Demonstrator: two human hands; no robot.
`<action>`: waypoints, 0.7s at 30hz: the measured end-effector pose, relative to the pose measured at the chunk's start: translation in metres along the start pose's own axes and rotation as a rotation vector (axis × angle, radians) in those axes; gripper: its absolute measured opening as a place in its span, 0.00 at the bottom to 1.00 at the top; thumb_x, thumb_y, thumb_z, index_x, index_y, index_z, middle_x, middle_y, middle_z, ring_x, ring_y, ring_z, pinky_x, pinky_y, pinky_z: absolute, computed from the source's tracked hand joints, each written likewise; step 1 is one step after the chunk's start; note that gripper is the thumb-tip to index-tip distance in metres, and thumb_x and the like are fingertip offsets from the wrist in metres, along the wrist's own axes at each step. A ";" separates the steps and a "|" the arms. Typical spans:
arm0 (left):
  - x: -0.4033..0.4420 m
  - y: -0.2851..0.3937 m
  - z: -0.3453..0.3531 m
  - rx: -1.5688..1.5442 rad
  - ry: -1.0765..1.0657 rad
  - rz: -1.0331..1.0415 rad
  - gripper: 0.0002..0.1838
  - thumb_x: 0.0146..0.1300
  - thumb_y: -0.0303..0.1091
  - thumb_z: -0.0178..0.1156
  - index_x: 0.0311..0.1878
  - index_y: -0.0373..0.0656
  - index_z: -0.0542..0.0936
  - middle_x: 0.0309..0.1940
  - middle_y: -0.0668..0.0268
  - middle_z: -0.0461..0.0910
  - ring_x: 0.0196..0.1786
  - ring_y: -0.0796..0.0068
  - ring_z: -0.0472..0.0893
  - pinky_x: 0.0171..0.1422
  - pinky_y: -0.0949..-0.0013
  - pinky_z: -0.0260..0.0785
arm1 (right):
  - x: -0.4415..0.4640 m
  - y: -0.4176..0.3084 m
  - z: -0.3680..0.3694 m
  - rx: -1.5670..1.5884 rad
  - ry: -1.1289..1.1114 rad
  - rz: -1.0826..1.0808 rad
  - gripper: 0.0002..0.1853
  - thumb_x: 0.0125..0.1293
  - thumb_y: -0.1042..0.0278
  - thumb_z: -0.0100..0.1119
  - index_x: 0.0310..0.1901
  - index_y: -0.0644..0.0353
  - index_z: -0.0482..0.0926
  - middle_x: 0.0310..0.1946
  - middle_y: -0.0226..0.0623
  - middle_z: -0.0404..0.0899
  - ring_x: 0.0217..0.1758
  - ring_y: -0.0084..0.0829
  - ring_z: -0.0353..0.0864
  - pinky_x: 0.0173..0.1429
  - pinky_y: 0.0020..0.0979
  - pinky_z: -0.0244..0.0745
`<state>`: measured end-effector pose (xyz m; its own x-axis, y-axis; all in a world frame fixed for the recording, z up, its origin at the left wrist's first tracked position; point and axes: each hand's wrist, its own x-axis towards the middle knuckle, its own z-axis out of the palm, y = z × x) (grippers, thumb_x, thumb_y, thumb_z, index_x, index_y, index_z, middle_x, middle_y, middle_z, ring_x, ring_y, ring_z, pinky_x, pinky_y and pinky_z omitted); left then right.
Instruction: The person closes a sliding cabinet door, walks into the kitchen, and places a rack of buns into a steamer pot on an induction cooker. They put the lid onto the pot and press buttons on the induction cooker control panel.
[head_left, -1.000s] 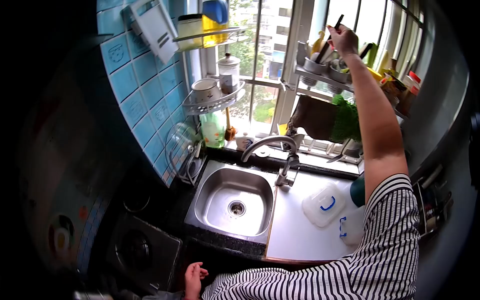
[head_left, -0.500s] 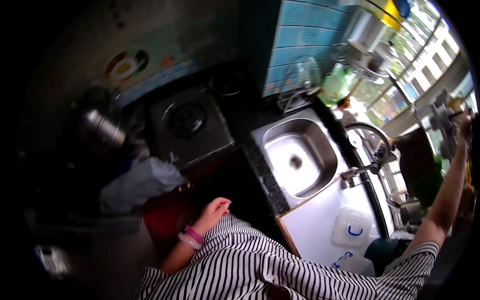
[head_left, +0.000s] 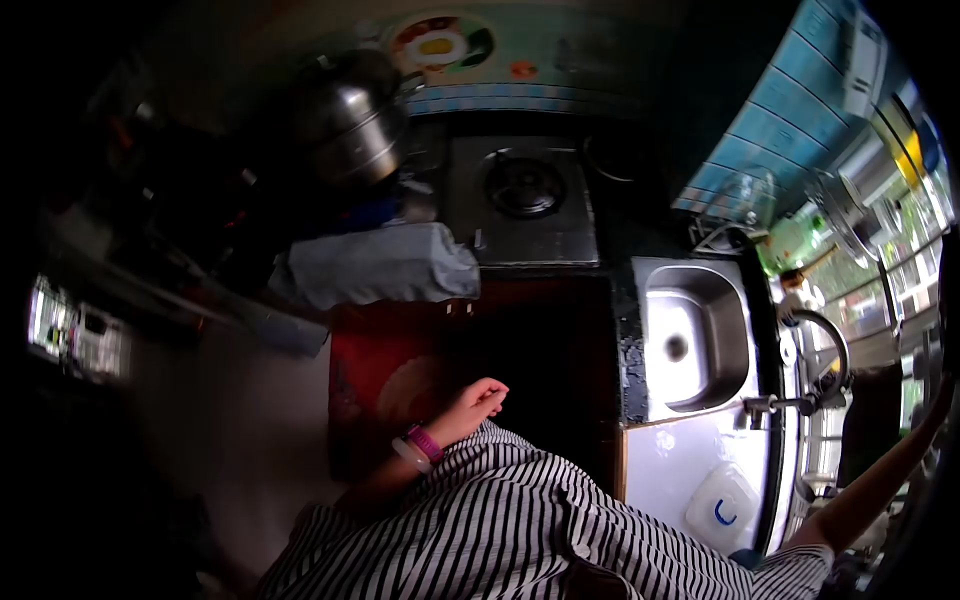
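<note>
My left hand is in front of my striped shirt, its fingers curled in with nothing visible in them. A purple wristband and a pale bangle circle that wrist. My right arm stretches out to the right edge, toward the window side, and the hand is lost in the dark border. Nearest along that arm are the window-side shelf items, too dim to name. The steel sink with its curved faucet lies between my two arms.
A gas stove stands ahead, with a large steel pot to its left and a grey cloth over the counter edge. A lidded plastic box sits on the white counter. A dish rack stands behind the sink.
My view has turned left, so the stove and pot are more central and the sink sits further right. My right hand has passed out of sight; my left stays curled near my body.
</note>
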<state>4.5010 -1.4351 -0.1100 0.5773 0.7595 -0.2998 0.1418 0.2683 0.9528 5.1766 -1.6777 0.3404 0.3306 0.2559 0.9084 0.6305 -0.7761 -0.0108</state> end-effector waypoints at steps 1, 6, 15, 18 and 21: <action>-0.003 -0.003 -0.004 -0.024 0.015 -0.020 0.10 0.73 0.34 0.56 0.50 0.39 0.77 0.36 0.71 0.79 0.37 0.84 0.78 0.44 0.78 0.74 | -0.036 -0.069 -0.028 0.419 -0.282 0.140 0.47 0.61 0.28 0.55 0.71 0.57 0.63 0.67 0.45 0.68 0.72 0.56 0.61 0.74 0.54 0.58; -0.022 -0.022 -0.054 -0.038 0.038 0.040 0.10 0.73 0.33 0.55 0.52 0.39 0.76 0.36 0.71 0.78 0.38 0.84 0.77 0.46 0.77 0.73 | -0.272 -0.286 0.033 1.367 -1.211 0.521 0.20 0.71 0.54 0.54 0.57 0.58 0.76 0.40 0.34 0.77 0.43 0.28 0.76 0.42 0.31 0.72; -0.113 -0.013 -0.219 0.174 0.464 -0.023 0.15 0.66 0.37 0.63 0.28 0.35 0.79 0.24 0.60 0.78 0.30 0.71 0.79 0.37 0.69 0.70 | -0.545 -0.625 -0.094 0.931 -1.766 -0.851 0.20 0.63 0.58 0.65 0.54 0.59 0.81 0.45 0.42 0.85 0.45 0.36 0.86 0.52 0.31 0.79; -0.145 -0.041 -0.275 0.286 0.768 0.136 0.13 0.57 0.36 0.70 0.38 0.36 0.81 0.39 0.56 0.81 0.39 0.64 0.81 0.40 0.66 0.72 | -0.556 -0.691 -0.102 1.154 -1.839 -0.926 0.19 0.64 0.59 0.64 0.54 0.57 0.81 0.46 0.42 0.85 0.45 0.38 0.85 0.51 0.32 0.79; -0.185 -0.022 -0.317 0.442 1.000 0.228 0.20 0.55 0.33 0.70 0.50 0.37 0.79 0.45 0.55 0.78 0.45 0.63 0.80 0.45 0.67 0.73 | -0.518 -0.758 -0.138 1.211 -1.823 -1.058 0.21 0.63 0.59 0.63 0.54 0.59 0.80 0.45 0.42 0.85 0.45 0.37 0.85 0.50 0.33 0.79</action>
<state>4.1367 -1.3935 -0.0901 -0.2524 0.9525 0.1706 0.5036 -0.0213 0.8637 4.4305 -1.3018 -0.0644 -0.6232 0.7104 -0.3270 0.6536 0.2435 -0.7166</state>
